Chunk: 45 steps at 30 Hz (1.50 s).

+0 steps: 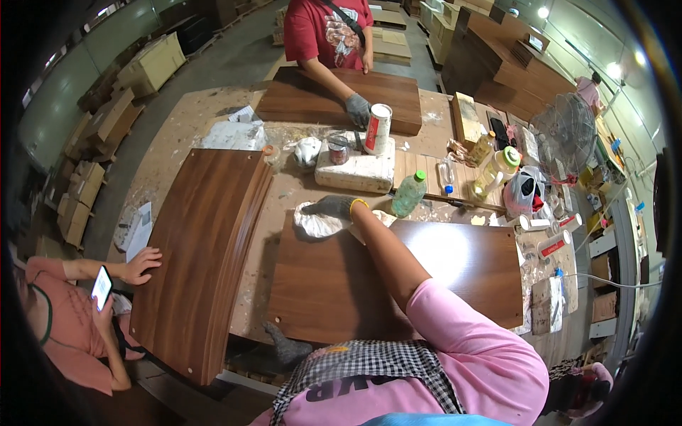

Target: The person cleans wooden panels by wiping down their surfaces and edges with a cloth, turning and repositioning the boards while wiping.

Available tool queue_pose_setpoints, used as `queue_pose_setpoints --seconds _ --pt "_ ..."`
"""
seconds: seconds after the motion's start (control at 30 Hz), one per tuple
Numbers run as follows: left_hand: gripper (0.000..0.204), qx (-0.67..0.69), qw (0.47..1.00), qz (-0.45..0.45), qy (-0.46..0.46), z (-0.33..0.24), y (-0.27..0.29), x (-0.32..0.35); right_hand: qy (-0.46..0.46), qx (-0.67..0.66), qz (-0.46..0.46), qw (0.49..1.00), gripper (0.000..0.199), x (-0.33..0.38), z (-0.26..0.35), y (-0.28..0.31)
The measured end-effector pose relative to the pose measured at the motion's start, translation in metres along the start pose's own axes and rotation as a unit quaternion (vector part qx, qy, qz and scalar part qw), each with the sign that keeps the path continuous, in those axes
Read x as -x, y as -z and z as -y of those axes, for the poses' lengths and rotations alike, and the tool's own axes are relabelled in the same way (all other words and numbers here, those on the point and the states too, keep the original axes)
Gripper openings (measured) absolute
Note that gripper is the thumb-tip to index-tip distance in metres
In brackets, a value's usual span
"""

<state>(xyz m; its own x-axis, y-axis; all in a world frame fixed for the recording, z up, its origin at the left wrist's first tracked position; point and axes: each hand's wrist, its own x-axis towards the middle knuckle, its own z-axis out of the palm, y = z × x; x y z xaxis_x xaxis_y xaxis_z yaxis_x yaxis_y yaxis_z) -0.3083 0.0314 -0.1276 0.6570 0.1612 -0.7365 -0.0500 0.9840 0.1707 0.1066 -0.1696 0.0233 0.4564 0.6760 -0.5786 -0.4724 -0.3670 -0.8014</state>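
A brown wood-grain panel [334, 284] lies flat in front of me, with small holes near its corners. My right hand [335, 206], in a grey knit glove with a yellow cuff, presses a crumpled white cloth [312, 224] onto the panel's far left edge. The fingers are closed on the cloth. By the near left corner of the panel is my left hand [287, 346], also gloved in grey. One finger sticks out from it, the rest is partly hidden, and nothing shows in it. A green-capped plastic bottle [409, 194] stands just past the panel.
Stacked brown panels [206, 248] lie left; a person there holds a phone [101, 284]. Across the table, a co-worker's gloved hand [359, 110] is beside a white can [378, 129] on a white block [355, 170]. Bottles, a plastic bag [522, 192] and a fan [565, 131] stand right.
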Motion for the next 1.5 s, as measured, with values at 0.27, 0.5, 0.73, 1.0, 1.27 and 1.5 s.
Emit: queue_pose_setpoints --seconds 0.27,0.5,0.73,1.0,1.27,1.5 --pt "0.093 -0.042 0.983 -0.125 -0.126 0.071 -0.068 0.037 0.179 0.382 -0.243 0.873 0.071 -0.018 -0.018 0.001" --pt "0.082 -0.137 0.936 -0.283 -0.157 0.066 0.042 -0.042 0.555 0.203 -0.410 0.695 0.040 0.045 0.098 -0.069" --pt "0.061 -0.067 0.980 -0.176 0.067 0.059 -0.094 0.034 0.238 0.638 -0.111 0.724 0.040 0.025 0.050 -0.059" --pt "0.087 -0.018 1.000 -0.006 -0.021 0.064 -0.105 0.082 0.216 0.546 -0.277 0.760 0.044 -0.008 0.022 -0.044" --pt "0.089 0.004 0.997 -0.061 -0.048 0.069 -0.056 0.029 0.067 0.505 -0.197 0.838 0.076 0.003 0.013 -0.039" --pt "0.088 -0.047 0.992 -0.109 -0.046 0.067 -0.094 0.060 0.106 0.485 -0.267 0.826 0.065 0.014 0.006 -0.057"
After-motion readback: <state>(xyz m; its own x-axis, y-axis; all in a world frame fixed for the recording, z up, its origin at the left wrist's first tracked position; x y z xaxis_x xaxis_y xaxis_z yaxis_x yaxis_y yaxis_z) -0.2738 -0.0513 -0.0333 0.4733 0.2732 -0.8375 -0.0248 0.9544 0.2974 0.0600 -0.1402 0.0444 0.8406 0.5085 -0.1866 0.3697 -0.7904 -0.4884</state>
